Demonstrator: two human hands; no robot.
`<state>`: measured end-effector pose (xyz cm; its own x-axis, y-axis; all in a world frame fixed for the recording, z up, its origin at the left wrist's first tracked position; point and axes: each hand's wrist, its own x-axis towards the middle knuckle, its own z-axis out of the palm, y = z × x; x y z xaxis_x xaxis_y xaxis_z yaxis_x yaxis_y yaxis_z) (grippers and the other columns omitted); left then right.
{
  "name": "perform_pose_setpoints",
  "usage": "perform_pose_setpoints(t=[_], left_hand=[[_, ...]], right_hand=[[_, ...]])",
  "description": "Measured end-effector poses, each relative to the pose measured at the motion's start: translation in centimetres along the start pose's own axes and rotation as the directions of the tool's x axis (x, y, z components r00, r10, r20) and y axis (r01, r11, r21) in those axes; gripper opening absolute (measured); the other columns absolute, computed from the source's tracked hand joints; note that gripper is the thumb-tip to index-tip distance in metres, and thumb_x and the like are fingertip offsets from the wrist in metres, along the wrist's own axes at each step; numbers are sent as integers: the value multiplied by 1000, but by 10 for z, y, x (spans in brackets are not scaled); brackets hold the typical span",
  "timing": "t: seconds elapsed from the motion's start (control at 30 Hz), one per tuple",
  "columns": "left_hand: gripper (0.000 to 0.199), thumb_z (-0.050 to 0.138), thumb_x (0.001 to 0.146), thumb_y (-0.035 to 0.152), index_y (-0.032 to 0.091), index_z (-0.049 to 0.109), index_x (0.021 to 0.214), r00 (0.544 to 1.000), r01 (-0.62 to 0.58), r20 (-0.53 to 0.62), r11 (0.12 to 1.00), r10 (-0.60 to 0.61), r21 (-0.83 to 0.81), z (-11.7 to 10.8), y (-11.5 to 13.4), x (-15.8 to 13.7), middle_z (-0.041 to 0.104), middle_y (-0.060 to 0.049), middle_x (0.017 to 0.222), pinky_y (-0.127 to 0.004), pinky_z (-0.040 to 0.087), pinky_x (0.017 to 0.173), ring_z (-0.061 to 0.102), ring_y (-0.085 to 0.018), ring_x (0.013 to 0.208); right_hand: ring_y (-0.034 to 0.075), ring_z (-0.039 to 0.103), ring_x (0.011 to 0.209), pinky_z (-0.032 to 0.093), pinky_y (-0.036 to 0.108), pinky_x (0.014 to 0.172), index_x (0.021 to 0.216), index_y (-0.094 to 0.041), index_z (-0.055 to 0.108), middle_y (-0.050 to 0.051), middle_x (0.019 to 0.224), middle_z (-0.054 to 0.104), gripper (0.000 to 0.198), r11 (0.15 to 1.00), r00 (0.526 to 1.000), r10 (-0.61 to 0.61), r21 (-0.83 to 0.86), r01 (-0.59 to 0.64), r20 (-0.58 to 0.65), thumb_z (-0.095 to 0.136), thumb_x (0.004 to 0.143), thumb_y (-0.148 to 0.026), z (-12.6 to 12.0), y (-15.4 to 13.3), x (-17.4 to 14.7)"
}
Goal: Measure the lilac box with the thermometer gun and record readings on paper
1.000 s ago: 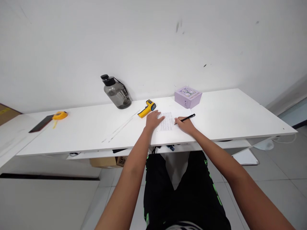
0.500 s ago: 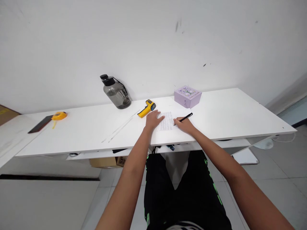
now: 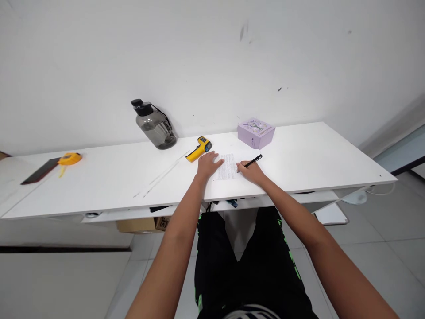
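A small sheet of paper (image 3: 226, 167) covered in handwritten lines lies on the white desk. My left hand (image 3: 207, 165) rests flat on its left edge, with the fingers spread. At the paper's right side, my right hand (image 3: 249, 171) grips a black pen (image 3: 254, 160), its tip down at the sheet. Just beyond my left hand lies a yellow and black infrared thermometer (image 3: 199, 149). A lilac box (image 3: 256, 133) with a printed lid stands behind the paper, near the wall.
A grey transparent bottle (image 3: 155, 126) with a black lid stands near the wall at left. Farther left, a yellow tape measure (image 3: 69, 158) touches a dark flat object (image 3: 41, 171). Under the white desk (image 3: 109, 177), a shelf holds several things and a cardboard box (image 3: 136, 226) shows below.
The whole view has shifted slightly, so everything appears a little farther left. Both hands keep nearly the same places on the paper, and the pen stays in my right hand.
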<state>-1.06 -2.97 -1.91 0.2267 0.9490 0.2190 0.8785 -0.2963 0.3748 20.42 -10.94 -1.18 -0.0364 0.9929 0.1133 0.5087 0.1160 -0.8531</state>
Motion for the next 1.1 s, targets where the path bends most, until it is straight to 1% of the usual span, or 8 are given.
perform_pose_setpoints(t=[0.27,0.47,0.73,0.97,1.1], left_hand=[[41,63,93,49,25,70,126,1000,9,2,1000,-9,7,1,-1,1,57,-5,151,-42,35,121,50,-25,142],[39,63,93,46,25,71,125,1000,1,0,1000,-1,10,2,-1,2,58,-6,150,-41,34,121,50,-25,141],[40,61,93,48,26,71,125,1000,-11,-7,1000,11,11,5,-4,3,59,-5,149,-41,35,121,50,-25,141],[41,63,93,47,24,70,125,1000,-13,-7,1000,13,12,4,-3,2,59,-6,149,-40,34,121,50,-24,141],[40,62,94,48,25,70,125,1000,-17,0,1000,17,13,3,-2,1,58,-5,150,-41,34,121,49,-25,142]], right_hand=[[19,62,77,43,28,70,64,-22,65,2,71,70,34,1000,1000,-1,-1,1,0,51,88,-41,1,0,0],[19,62,76,43,28,70,63,-21,65,2,72,71,34,1000,1000,-4,17,4,15,51,88,-40,0,-1,-1],[19,62,76,44,29,71,62,-21,64,2,70,70,35,999,1000,-16,28,16,-6,50,88,-41,0,0,-1],[20,61,77,43,30,71,65,-22,64,2,70,68,36,1000,1000,-12,-5,12,-25,49,89,-45,2,3,0],[20,61,78,43,29,72,65,-22,64,2,72,69,35,1000,1000,4,-17,-4,-21,50,89,-44,1,2,-1]])
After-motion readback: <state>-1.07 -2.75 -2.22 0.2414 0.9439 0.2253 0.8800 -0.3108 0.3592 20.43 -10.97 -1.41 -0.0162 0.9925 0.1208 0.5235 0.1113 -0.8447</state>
